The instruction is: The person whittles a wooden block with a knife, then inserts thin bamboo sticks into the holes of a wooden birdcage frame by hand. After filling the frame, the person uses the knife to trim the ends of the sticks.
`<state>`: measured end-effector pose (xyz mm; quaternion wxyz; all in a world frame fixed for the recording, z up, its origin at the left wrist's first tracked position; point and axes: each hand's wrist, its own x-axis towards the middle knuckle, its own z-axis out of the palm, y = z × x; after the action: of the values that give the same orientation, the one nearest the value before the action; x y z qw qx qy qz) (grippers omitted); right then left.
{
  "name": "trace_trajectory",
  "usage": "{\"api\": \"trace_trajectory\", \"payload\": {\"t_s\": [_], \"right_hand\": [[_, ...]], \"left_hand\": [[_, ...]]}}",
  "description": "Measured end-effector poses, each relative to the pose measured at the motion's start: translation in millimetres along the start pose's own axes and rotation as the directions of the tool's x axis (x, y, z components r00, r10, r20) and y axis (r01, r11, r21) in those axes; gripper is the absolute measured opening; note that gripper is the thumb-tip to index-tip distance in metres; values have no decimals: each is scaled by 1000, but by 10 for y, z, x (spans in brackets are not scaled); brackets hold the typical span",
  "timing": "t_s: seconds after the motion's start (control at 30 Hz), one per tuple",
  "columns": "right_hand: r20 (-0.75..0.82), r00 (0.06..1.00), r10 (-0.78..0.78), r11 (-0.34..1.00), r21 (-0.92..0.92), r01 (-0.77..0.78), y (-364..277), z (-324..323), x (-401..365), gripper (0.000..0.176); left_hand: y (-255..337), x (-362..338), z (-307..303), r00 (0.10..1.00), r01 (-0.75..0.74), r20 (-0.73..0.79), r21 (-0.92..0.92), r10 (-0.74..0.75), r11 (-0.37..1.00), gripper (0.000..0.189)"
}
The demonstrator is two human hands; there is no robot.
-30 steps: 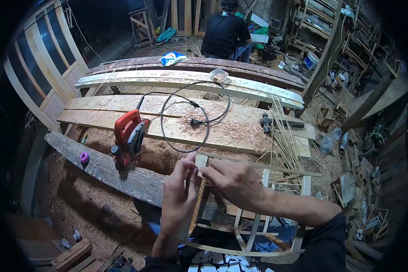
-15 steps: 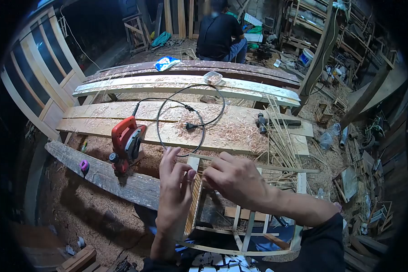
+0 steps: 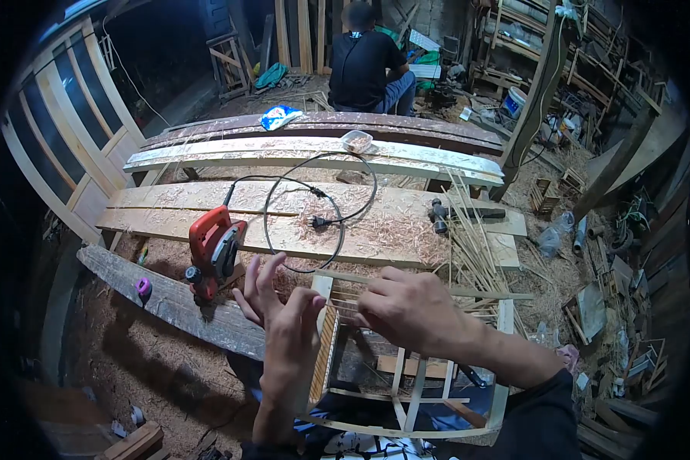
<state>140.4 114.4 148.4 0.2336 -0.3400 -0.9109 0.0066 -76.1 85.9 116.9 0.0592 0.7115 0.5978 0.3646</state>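
My left hand is raised over the left side of a light wooden frame. Its thumb and forefinger meet in a pinch while the other fingers stretch upward; anything held there is too small to tell. My right hand hovers over the frame's far part, just right of the left hand. Its fingers are curled together, and what they hold, if anything, is hidden. Below the hands, a strip with slanted stripes runs along the frame's left side. Thin slats cross the frame near my lap.
A red electric planer rests on the weathered plank at left, beside a purple object. Its black cord loops over the shaving-covered boards. A hammer lies among thin sticks. Another person sits farther back.
My left hand's outer fingers have spread apart and moved left. My right hand has shifted slightly right and down, widening the gap between the hands. The view has shifted a little.
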Motion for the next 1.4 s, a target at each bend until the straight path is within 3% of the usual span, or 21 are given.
{"api": "trace_trajectory", "payload": {"t_s": [0.07,0.13,0.23,0.3,0.4,0.47,0.53,0.6,0.63,0.67,0.73,0.77,0.8,0.9,0.93,1.0,1.03,1.07,1.13,1.3,1.4], "right_hand": [[25,999,-30,1000,4,30,7,-8,-31,14],[49,997,-57,998,12,56,-6,17,-28,10],[-120,988,-93,996,6,94,-13,104,44,15],[-80,995,-66,997,24,68,2,34,55,16],[-33,998,-46,997,61,48,90,-47,16,24],[16,1000,15,999,30,-15,69,-152,-32,24],[62,998,22,1000,9,-23,41,-135,-17,22],[-105,993,-59,997,42,64,-11,-48,16,21],[-216,968,-129,991,10,134,21,25,57,27],[-215,968,-127,991,6,131,41,10,56,27],[-132,991,-17,1000,-5,17,86,-36,51,34],[-194,981,-15,999,-33,8,147,-82,50,38],[-165,985,54,998,-30,-60,201,-143,25,29],[-285,936,205,976,-9,-216,171,-414,-78,13],[-287,935,207,975,-16,-221,130,-502,-132,13],[-256,924,284,953,-31,-301,41,-627,-277,28],[-277,925,261,959,-36,-281,42,-619,-407,40],[-280,923,265,957,-37,-286,18,-626,-545,40],[-292,865,408,909,46,-414,-40,-652,-816,41],[-438,710,552,806,62,-588,-53,-672,-1352,21],[-467,695,547,788,7,-615,-82,-720,-1515,24]], "left_hand": [[33,-29,-38,999,17,32,13,-18,1000,18],[93,-39,-35,994,27,-109,103,-16,994,18],[69,-31,-24,989,-138,-25,131,143,982,26],[58,-23,-10,973,-228,47,135,224,964,27],[60,18,-5,991,-135,18,59,134,989,25],[60,-2,-43,992,-48,-111,77,56,996,24],[65,-41,-78,995,6,-99,71,1,997,22],[148,-29,-130,998,-15,-58,111,21,994,17],[178,-20,-137,999,-37,-28,150,42,988,26],[154,-27,-110,999,-40,-27,146,45,988,26],[87,-33,-52,972,-233,-7,117,236,965,46],[97,-30,-58,955,-294,-14,101,297,950,53],[80,-25,-57,953,-300,-12,98,303,949,53],[62,18,-69,859,-480,146,-97,490,872,48],[66,28,-53,856,-486,143,-103,497,868,48],[68,34,-21,715,-564,386,-174,583,807,38],[108,53,-27,707,-598,376,-134,599,790,37],[118,61,-17,702,-602,377,-137,603,787,37],[125,84,15,706,-613,391,-79,590,786,38],[172,179,61,659,-639,433,-110,615,761,39],[243,206,86,645,-618,466,-148,606,772,38]]}}
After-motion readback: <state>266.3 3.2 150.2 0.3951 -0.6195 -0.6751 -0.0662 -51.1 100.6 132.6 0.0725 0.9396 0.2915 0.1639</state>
